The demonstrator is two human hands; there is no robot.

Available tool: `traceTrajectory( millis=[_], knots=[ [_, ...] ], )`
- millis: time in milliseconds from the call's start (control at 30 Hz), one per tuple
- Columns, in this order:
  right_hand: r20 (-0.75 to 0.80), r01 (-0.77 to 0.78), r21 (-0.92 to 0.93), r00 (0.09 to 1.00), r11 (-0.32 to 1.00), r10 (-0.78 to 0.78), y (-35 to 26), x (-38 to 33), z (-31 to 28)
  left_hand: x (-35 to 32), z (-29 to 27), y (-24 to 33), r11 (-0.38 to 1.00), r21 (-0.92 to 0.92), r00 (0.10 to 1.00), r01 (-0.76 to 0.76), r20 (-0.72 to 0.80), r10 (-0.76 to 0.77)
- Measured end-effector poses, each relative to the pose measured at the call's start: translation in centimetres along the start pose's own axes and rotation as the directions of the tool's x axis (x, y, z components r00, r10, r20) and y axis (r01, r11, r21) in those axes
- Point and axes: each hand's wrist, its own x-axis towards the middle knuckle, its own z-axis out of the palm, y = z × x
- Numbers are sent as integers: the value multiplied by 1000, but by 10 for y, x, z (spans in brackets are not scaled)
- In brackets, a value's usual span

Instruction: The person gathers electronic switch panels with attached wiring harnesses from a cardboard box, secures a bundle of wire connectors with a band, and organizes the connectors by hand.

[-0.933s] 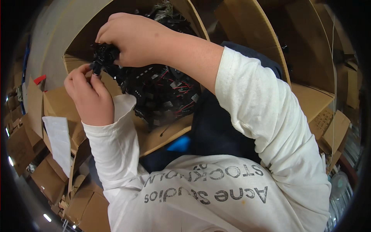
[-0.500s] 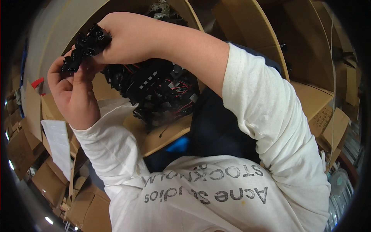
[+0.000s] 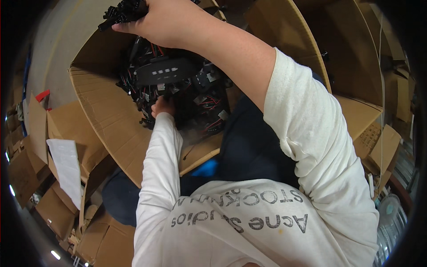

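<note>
High in the view, my right hand is closed round a bundle of small black plastic parts, above the far left edge of a large cardboard box. My left hand reaches down into that box, among black parts with red wires. Its fingers are curled in, and whatever they grip is dark and hidden. Just beyond it lies a black panel with a row of pale rectangular marks, slightly blurred.
The cardboard box stands before me, its left wall flared outward. Another open carton is at the right. A white foam sheet leans among cartons on the left. Clear plastic items lie at the lower right.
My hands have parted: the left has let go of the bundle and dropped into the box. My right hand has moved up and away with the bundle. The black panel has shifted farther away.
</note>
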Motion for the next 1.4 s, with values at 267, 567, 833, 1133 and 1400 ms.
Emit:
traceTrajectory(
  millis=[267, 567, 833, 1133, 1400],
  knots=[
    [-45, -112, 136, 992, 984, 119, -19, 2, 3, 1, -113, -55, 900, -428, 782, 87, -530, -328],
    [343, -257, 186, 921, 948, 182, -19, -7, 49, -136, -329, 63, 625, -300, 638, -721, -641, 427],
    [430, -319, 596, 902, 737, 43, -38, -36, 80, -204, -325, 42, 775, 173, 495, -608, -680, 540],
    [533, -20, 363, 825, 932, -190, -82, -114, 120, -278, -296, -43, 649, -303, 685, -698, -545, 483],
    [498, 747, -30, 587, 664, -639, -137, -187, 167, -295, -279, -62, 972, 198, 449, -124, -863, 233]
  ],
)
